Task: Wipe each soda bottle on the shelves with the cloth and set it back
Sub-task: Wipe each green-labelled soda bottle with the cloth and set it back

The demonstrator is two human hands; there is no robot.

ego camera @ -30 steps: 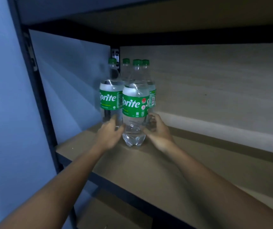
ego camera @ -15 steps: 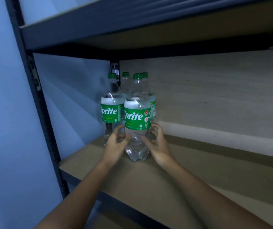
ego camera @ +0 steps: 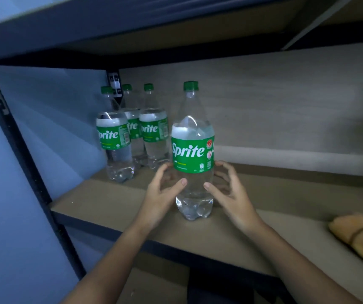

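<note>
Both hands are closing round a Sprite bottle (ego camera: 192, 154) standing upright near the front of the shelf (ego camera: 114, 202). The left hand (ego camera: 161, 194) and right hand (ego camera: 231, 194) are each curling a half-open grip against its clear lower body, thumbs touching the front. Three more bottles (ego camera: 132, 132) are standing behind at left, and the orange cloth (ego camera: 360, 235) is lying on the shelf far right.
</note>
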